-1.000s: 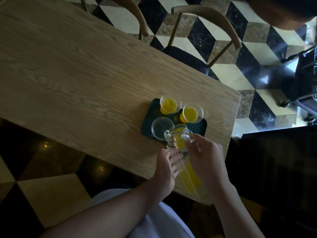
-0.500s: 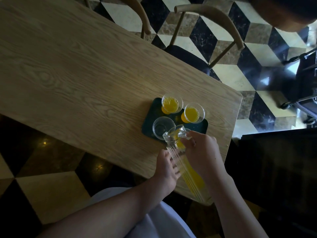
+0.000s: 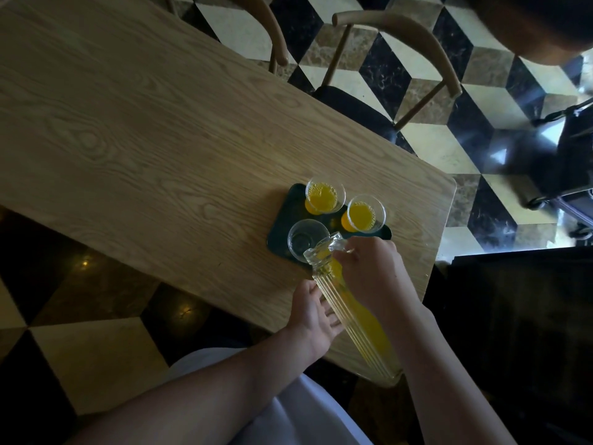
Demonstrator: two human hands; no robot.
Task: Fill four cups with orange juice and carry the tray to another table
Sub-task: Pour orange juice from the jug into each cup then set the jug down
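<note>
A: Two cups [image 3: 324, 196] w/ juice on the tray [image 3: 282, 226]; third cup [image 3: 305, 239] empty, 4th hidden, can't tell.
B: Hands?
A: Right hand [image 3: 372, 277] clamped on the pitcher [image 3: 349, 306] neck, spout tipped over the empty cup. Left hand [image 3: 313, 319] props the body, fingers relaxed.
B: Left to do?
A: Prob. two pours, then carry.
B: Room?
A: Wood counter [image 3: 144, 139], tray near its corner; checkered floor [image 3: 426, 69], chair [image 3: 398, 53] beyond.

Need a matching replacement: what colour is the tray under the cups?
Dark green, seen from the head view: the flat rectangular tray on the wooden table.
</note>
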